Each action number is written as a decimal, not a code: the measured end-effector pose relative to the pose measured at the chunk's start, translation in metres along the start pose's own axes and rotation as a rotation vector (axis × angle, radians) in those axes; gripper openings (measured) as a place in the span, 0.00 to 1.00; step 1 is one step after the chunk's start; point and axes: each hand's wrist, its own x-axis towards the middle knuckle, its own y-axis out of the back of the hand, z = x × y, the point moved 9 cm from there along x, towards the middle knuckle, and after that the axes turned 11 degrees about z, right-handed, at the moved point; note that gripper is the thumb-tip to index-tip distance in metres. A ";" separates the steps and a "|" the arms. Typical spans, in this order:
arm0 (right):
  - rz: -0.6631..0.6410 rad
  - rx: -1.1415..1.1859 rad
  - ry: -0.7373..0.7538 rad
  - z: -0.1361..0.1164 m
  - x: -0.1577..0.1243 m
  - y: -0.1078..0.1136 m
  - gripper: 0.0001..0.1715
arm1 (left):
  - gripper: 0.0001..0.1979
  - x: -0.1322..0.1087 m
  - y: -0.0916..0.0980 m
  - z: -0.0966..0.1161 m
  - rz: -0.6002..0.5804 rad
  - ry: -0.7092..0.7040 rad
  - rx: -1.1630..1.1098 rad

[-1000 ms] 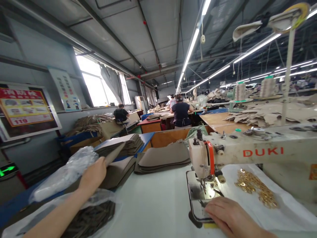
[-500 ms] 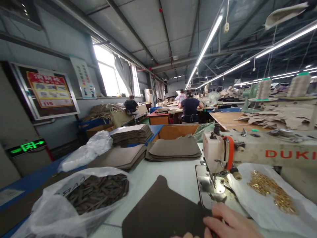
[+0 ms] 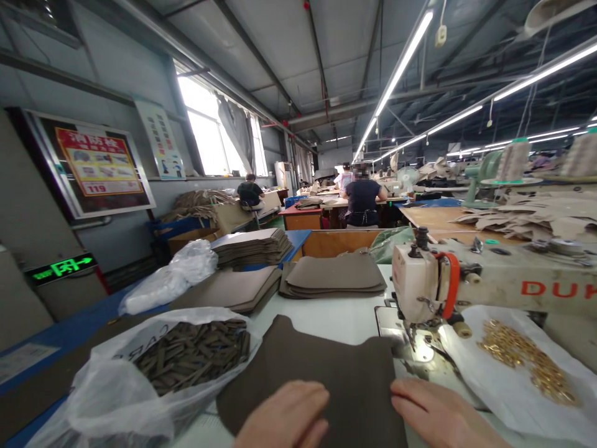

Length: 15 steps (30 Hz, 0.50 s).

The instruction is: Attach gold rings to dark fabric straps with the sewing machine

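Note:
A dark brown cut panel (image 3: 321,367) lies flat on the white table in front of me. My left hand (image 3: 284,417) rests on its near part, fingers bent loosely down onto it. My right hand (image 3: 438,414) lies flat at the panel's right edge, fingers stretched toward the sewing machine (image 3: 466,286). The machine's needle and metal plate (image 3: 415,348) are just beyond the panel's far right corner.
A clear plastic bag of dark strips (image 3: 186,354) sits at my left. Stacks of grey-brown panels (image 3: 333,277) lie further back. Gold metal rings (image 3: 527,361) lie on white plastic at the right. Other people sit at tables far ahead.
My left hand left the stack at the far left and now rests on the dark panel. The panel has slid onto the table toward the needle, and my right hand moved to its edge.

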 end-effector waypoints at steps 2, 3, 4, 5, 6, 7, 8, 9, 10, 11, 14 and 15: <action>-0.001 0.006 -0.004 0.003 -0.004 0.005 0.27 | 0.14 0.003 0.032 -0.064 0.010 0.341 0.130; -0.006 0.015 -0.005 0.005 -0.007 0.007 0.25 | 0.16 -0.001 0.043 -0.094 -0.017 0.471 0.197; -0.006 0.028 -0.005 0.006 -0.010 0.007 0.22 | 0.17 -0.005 0.050 -0.120 -0.060 0.550 0.256; -0.001 0.039 -0.009 0.008 -0.013 0.008 0.21 | 0.16 -0.008 0.055 -0.142 -0.098 0.583 0.317; 0.000 0.045 -0.021 0.011 -0.016 0.007 0.20 | 0.16 -0.011 0.059 -0.161 -0.131 0.605 0.384; -0.009 0.053 -0.033 0.014 -0.020 0.004 0.20 | 0.17 -0.015 0.060 -0.178 -0.173 0.631 0.441; -0.030 0.061 -0.048 0.017 -0.023 0.000 0.20 | 0.18 -0.018 0.060 -0.191 -0.215 0.652 0.469; -0.055 0.070 -0.057 0.019 -0.027 -0.005 0.20 | 0.19 -0.020 0.060 -0.201 -0.247 0.667 0.480; -0.081 0.074 -0.067 0.021 -0.031 -0.010 0.21 | 0.19 -0.021 0.060 -0.206 -0.273 0.676 0.472; -0.106 0.078 -0.072 0.023 -0.035 -0.016 0.21 | 0.18 -0.020 0.059 -0.209 -0.289 0.680 0.453; -0.075 0.082 -0.101 0.026 -0.043 -0.020 0.20 | 0.16 -0.012 0.063 -0.210 -0.290 0.686 0.405; -0.058 0.087 -0.112 0.027 -0.044 -0.019 0.20 | 0.16 -0.009 0.065 -0.210 -0.282 0.695 0.394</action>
